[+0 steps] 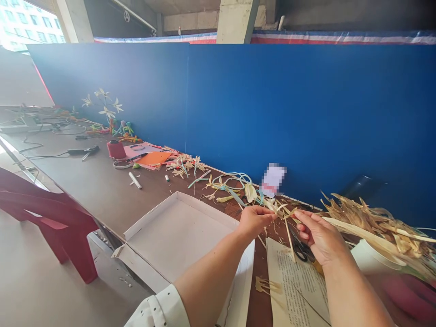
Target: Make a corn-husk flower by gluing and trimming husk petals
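Between my two hands is a pale flower point(279, 208) that looks made of dried husk, with a thin straw-coloured stem point(289, 238) hanging below it. My left hand point(255, 221) is closed, pinching the flower's left side between thumb and fingertips. From the other side my right hand point(318, 234) pinches a petal-like strip of it, with the lower fingers curled. Black-handled scissors point(301, 250) lie under the right hand, partly hidden by it. Below them is a printed sheet point(296, 286). A small pronged husk piece point(267, 287) overlaps its left edge.
A shallow white box point(180, 227) sits left of my forearm. Dried husks point(378, 218) and a white cup point(373, 256) are at the right. Pale husk flowers point(185, 165), orange paper point(155, 158) and a red spool point(116, 149) line the blue partition point(289, 104). A red chair point(57, 222) stands left.
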The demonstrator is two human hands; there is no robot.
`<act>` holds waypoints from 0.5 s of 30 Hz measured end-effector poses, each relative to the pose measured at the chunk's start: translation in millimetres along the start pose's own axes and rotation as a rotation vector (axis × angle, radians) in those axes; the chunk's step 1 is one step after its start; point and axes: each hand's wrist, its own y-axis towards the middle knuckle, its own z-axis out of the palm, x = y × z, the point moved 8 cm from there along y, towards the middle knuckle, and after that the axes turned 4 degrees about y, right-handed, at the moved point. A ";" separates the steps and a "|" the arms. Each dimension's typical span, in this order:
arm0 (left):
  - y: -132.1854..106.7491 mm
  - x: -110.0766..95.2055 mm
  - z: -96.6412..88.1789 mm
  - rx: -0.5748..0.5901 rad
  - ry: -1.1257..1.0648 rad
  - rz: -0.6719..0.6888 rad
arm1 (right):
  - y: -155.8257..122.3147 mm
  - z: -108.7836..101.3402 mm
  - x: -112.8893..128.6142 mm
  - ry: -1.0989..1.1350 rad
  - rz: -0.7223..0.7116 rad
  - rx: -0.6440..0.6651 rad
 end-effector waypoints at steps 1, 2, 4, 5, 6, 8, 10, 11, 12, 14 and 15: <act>0.3 0.8 0.4 0.005 -0.003 -0.002 | -3.9 0.8 -0.2 0.023 -0.005 0.011; 0.6 1.7 1.0 0.012 -0.003 -0.003 | -7.1 1.6 -0.6 0.042 -0.010 0.024; 0.9 3.2 2.2 0.026 -0.003 -0.001 | -12.0 3.0 -2.7 0.070 -0.013 0.043; 0.9 3.9 2.8 0.033 -0.007 0.000 | -13.8 3.3 -3.9 0.083 -0.017 0.048; 0.9 4.8 3.6 0.043 -0.016 -0.002 | -15.3 3.3 -5.1 0.094 -0.024 0.051; 0.5 6.7 6.2 0.075 -0.046 -0.015 | -17.1 3.1 -7.9 0.107 -0.037 0.055; -0.4 7.3 8.8 0.110 -0.067 -0.022 | -17.5 2.6 -11.3 0.116 -0.044 0.063; -0.8 7.3 9.8 0.123 -0.070 -0.027 | -17.3 2.0 -12.8 0.122 -0.047 0.064; -1.3 7.2 10.3 0.130 -0.066 -0.031 | -17.1 1.1 -14.1 0.127 -0.050 0.063; -2.4 6.7 10.4 0.132 -0.053 -0.043 | -16.6 -0.9 -15.8 0.136 -0.058 0.057; -3.0 6.5 10.3 0.132 -0.048 -0.052 | -16.4 -1.8 -16.6 0.137 -0.058 0.055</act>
